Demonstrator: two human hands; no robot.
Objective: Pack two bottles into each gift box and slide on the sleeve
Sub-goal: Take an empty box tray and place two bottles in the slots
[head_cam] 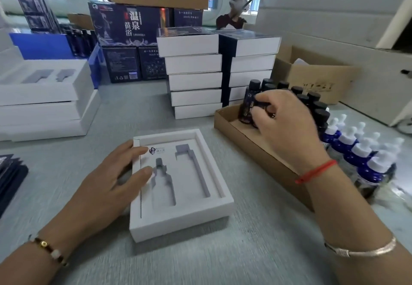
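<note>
A white gift box (178, 220) lies open in front of me on the grey table, its foam insert showing two vacant bottle-shaped cut-outs. My left hand (107, 186) rests on the box's left edge with straight fingers reaching onto the insert. My right hand (287, 126) reaches into a cardboard tray (240, 137) at the right and its fingers curl round a dark black-capped bottle (249, 101) at the front of a group of the same bottles. Blue dropper bottles with white tops (365, 153) stand in rows to the right of the tray.
Two stacks of sleeved boxes (194, 79) rise behind the gift box. More open white boxes (44, 97) are piled at the left. Dark flat sleeves (11, 177) lie at the far left edge. Dark printed cartons, a cardboard box (316, 79) and another person sit beyond.
</note>
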